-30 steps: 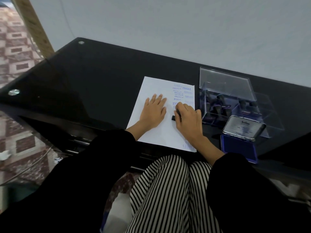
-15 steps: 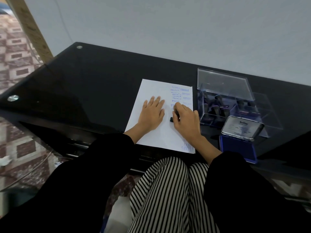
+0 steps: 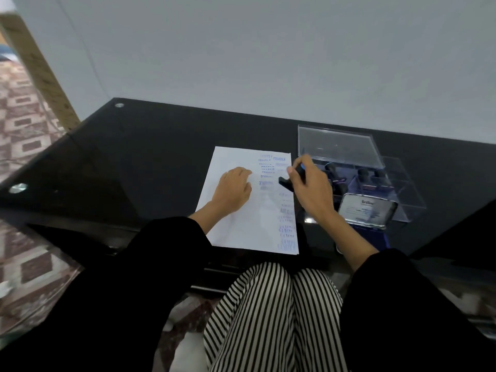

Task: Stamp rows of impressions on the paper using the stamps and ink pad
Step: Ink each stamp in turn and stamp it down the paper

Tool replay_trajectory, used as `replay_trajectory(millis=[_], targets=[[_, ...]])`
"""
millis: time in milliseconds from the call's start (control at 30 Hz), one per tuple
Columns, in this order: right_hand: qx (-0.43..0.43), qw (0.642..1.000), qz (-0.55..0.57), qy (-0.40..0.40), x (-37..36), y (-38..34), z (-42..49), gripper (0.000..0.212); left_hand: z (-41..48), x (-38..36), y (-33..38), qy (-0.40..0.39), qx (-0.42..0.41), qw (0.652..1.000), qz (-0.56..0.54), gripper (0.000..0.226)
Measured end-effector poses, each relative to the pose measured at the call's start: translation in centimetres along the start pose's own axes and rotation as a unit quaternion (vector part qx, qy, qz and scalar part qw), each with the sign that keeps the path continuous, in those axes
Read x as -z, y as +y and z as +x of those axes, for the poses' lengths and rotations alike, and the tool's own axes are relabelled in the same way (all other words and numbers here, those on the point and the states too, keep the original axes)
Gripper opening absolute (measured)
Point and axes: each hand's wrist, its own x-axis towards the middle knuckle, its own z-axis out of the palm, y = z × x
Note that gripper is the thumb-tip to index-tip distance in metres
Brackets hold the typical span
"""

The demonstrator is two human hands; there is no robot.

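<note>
A white sheet of paper [image 3: 236, 226] lies on the black glass table [image 3: 150, 162], with blue stamped words in columns along its right side. My left hand [image 3: 234, 191] rests flat on the sheet. My right hand [image 3: 308, 187] grips a black stamp [image 3: 287, 183] by its handle, lifted over the paper's right edge. To the right, the blue ink pad [image 3: 374, 234] sits with its silver lid [image 3: 366, 209] raised.
A clear plastic box [image 3: 375, 178] with its lid up stands at the right behind the ink pad, holding several black stamps. A grey wall runs behind the table. My striped trousers are below the table's front edge. Patterned floor shows at the left.
My right hand has lifted the stamp off the paper and moved it right toward the paper's edge. The left hand stays on the sheet. The camera has tilted up.
</note>
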Motion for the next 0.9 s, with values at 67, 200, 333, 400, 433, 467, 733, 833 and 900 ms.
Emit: replay_trajectory(millis=[67,200,333,400,433,467,733,833,900], targets=[[-0.006,1.0,0.003,0.01,1.4,0.3,0.1,0.013,-0.1,0.5,0.9,0.005,-0.003,1.0,-0.012,0.039],[-0.042,0.999,-0.02,0.016,3.9,1.9,-0.4,0.016,-0.2,1.1,2.9,0.001,-0.02,1.0,-0.018,0.038],[-0.07,0.997,-0.02,0.015,5.8,3.7,-0.3,0.015,0.1,1.6,5.1,0.003,-0.033,0.999,-0.023,0.036],[-0.08,0.997,-0.015,0.007,7.1,4.4,0.4,0.013,0.5,1.9,6.2,0.01,-0.042,0.999,-0.028,0.035],[-0.081,0.997,-0.011,0.001,7.7,4.7,0.9,0.012,0.8,2.0,6.8,0.013,-0.047,0.998,-0.031,0.035],[-0.078,0.997,-0.007,-0.003,8.3,4.8,1.5,0.014,1.1,2.1,7.2,0.016,-0.052,0.998,-0.034,0.035],[-0.057,0.993,-0.072,-0.075,10.6,5.3,7.2,0.027,5.4,1.8,10.2,0.007,-0.099,0.994,-0.038,0.036],[-0.061,0.986,-0.114,-0.108,9.4,5.9,9.3,0.027,7.5,1.1,10.9,-0.01,-0.107,0.994,-0.036,0.038],[-0.064,0.978,-0.143,-0.134,8.4,6.5,10.5,0.024,8.6,0.4,11.1,-0.024,-0.106,0.993,-0.037,0.04]])
